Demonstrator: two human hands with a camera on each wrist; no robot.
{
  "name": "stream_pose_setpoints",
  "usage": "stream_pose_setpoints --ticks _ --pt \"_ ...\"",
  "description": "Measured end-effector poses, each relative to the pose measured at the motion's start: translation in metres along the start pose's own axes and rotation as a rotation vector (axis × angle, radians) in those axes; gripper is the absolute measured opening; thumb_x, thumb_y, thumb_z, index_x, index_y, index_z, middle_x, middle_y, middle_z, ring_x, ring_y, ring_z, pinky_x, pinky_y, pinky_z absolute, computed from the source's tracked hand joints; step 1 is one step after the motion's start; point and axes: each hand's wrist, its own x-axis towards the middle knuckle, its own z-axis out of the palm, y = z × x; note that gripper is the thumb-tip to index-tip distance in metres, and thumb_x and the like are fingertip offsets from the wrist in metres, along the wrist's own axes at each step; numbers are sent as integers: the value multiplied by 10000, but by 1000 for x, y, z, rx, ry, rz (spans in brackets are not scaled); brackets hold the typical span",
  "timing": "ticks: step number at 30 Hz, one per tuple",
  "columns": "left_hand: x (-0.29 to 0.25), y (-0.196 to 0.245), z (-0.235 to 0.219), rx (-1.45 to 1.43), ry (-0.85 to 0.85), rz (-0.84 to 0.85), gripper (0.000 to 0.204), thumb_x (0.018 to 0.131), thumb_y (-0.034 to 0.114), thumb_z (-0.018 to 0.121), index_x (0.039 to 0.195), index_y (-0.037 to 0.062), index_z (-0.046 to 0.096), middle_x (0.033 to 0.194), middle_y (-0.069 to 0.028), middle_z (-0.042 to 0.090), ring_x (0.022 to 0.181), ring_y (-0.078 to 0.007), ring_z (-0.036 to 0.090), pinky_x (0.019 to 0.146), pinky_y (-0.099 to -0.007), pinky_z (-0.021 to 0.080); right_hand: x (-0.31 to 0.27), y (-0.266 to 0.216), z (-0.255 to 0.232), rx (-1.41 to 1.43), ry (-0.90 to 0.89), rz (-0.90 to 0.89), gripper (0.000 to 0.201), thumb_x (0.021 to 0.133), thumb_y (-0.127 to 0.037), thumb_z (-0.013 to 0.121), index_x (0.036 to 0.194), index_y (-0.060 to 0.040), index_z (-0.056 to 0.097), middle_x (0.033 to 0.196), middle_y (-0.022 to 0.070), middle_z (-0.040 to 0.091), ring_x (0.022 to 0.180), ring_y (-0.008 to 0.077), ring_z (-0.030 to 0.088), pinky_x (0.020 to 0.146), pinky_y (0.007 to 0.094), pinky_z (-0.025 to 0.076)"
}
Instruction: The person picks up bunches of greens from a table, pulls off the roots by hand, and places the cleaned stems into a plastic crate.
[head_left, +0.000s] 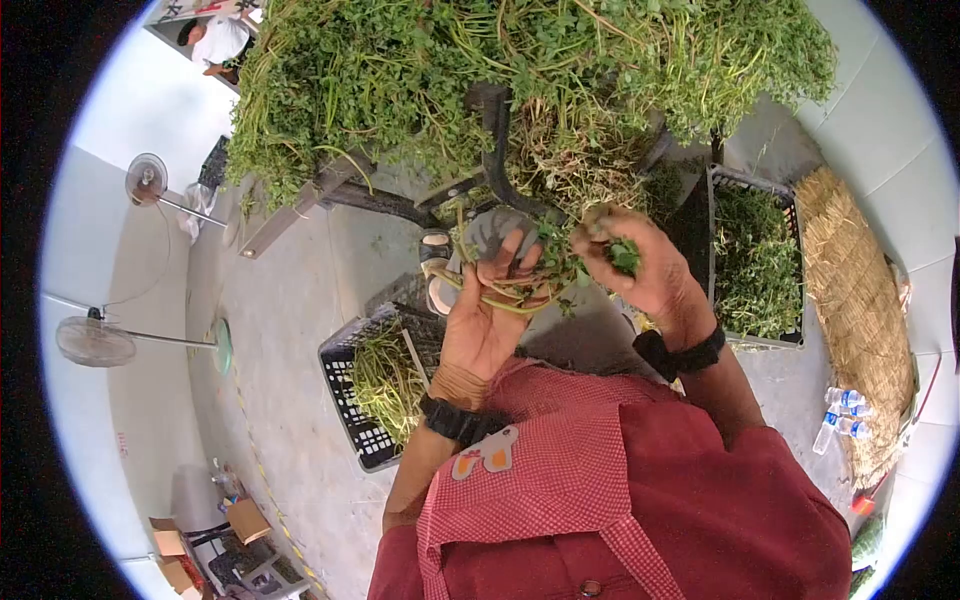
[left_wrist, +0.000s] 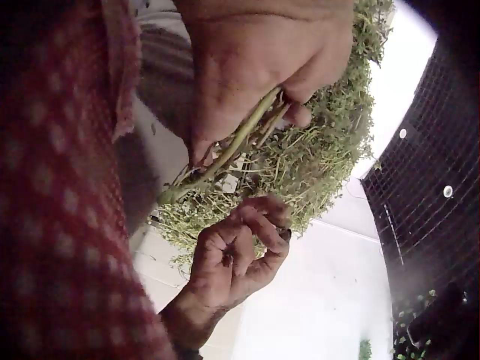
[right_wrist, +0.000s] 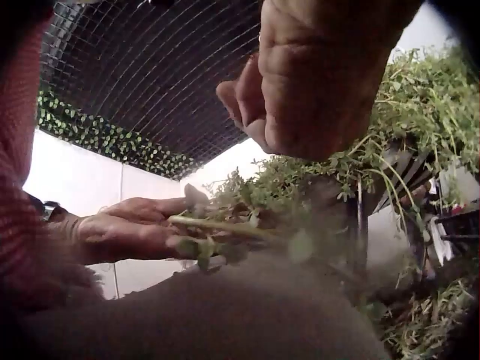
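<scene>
In the head view the left hand (head_left: 480, 335) grips a small bunch of green stems (head_left: 515, 303), its leafy ends pointing right. Close to those leaves, the right hand (head_left: 645, 265) is curled round a few green leaves (head_left: 624, 256). The left wrist view shows the stems (left_wrist: 244, 142) held under the left hand (left_wrist: 262, 60), with the right hand (left_wrist: 240, 259) apart from them. In the right wrist view the left hand (right_wrist: 127, 232) lies under the stems (right_wrist: 225, 226), and the right hand (right_wrist: 315, 90) is above, its fingertips partly hidden.
A big heap of leafy greens (head_left: 420, 90) lies on a stand ahead. A black crate (head_left: 368, 460) with stems is at lower left, another crate (head_left: 757, 341) with greens at right. Two fans (head_left: 95, 341), a straw roll (head_left: 855, 310), bottles (head_left: 843, 418) and a distant person (head_left: 218, 42) are around.
</scene>
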Motion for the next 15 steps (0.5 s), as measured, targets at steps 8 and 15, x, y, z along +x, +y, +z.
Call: stream_pose_setpoints --ticks 8,15 --pt "3 6 4 -21 -14 56 311 964 345 365 903 107 555 1456 -57 278 1346 -271 233 1057 -479 272 -4 -37 11 728 -350 1168 197 865 -184 613 889 11 634 656 -13 563 527 78 465 427 212 303" --pt "2 4 8 43 -57 56 348 969 376 332 935 131 578 1452 -46 296 1352 -239 211 1054 -442 238 -17 -30 27 -12 -381 654 271 832 -238 625 897 24 638 583 66 517 516 100 444 479 285 382"
